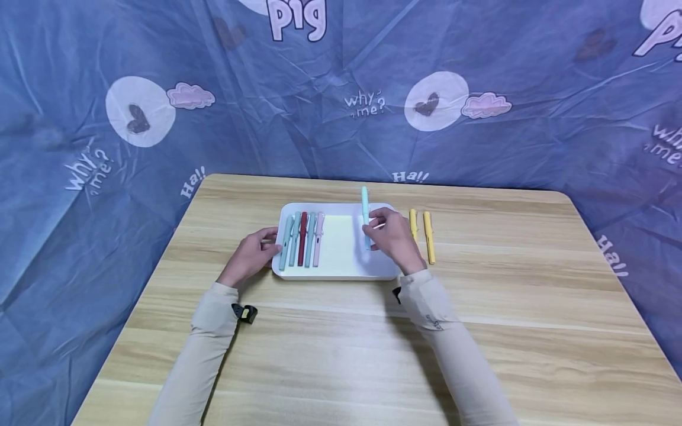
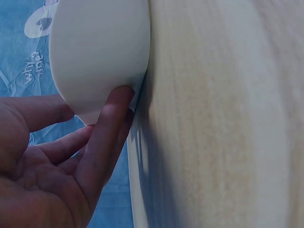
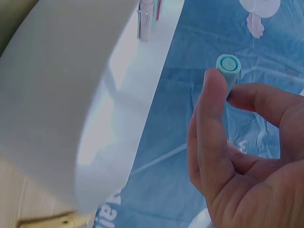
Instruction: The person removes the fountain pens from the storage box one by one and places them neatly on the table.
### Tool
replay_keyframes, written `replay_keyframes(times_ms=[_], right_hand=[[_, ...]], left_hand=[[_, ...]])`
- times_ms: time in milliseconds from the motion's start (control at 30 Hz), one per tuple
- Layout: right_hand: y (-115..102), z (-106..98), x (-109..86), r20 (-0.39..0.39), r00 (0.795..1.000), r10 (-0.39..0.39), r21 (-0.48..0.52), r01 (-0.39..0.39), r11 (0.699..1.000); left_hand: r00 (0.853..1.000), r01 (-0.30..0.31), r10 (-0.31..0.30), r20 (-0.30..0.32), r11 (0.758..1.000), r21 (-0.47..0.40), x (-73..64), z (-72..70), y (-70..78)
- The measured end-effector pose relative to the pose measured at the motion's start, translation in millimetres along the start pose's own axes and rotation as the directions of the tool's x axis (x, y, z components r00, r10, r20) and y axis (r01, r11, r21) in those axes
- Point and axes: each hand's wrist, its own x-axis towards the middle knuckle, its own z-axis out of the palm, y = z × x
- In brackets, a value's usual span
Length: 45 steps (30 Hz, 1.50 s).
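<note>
The mint pen (image 1: 364,204) is over the right part of the tray (image 1: 341,245), pinched by the right hand (image 1: 394,238); the left hand (image 1: 253,254) grips the tray's left end. I'd call it placing; next calls for lowering it flat, alongside the pink pen (image 1: 318,239). Beyond, the right hand partly hides one of two yellow pens (image 1: 429,236).

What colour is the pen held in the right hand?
The pen in the right hand is pale turquoise; it shows best in the head view.
</note>
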Motion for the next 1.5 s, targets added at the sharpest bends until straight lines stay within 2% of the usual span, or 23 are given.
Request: replay_keyframes(times_ms=[467,733,933,1200,1500], right_hand=[[21.6,-28.4,-5.8,-0.071,0.997,0.004,0.009,-0.004,1.0],[36.1,-42.0,-11.1,-0.094,0.996,0.013,-0.059,-0.019,0.998],[50.0,-57.8,-12.8,-0.122,0.993,0.011,-0.073,-0.02,0.997],[71.6,-80.6,-16.3,-0.145,0.988,0.044,-0.101,-0.059,0.993],[90.6,-99.6,-19.7,-0.194,0.979,0.061,-0.142,-0.09,0.986]], left_hand=[[1.0,0.006,-0.006,-0.002,1.0,-0.011,-0.2,-0.2,-0.8],[1.0,0.02,-0.02,-0.004,1.0,0.002,-0.9,1.3,-1.5],[1.0,-0.002,0.002,-0.003,1.0,0.007,-1.1,0.1,-2.8],[1.0,0.003,-0.002,-0.008,0.999,0.04,-0.7,0.2,-2.3],[1.0,0.004,-0.004,-0.003,0.999,0.032,-0.8,0.0,-1.7]])
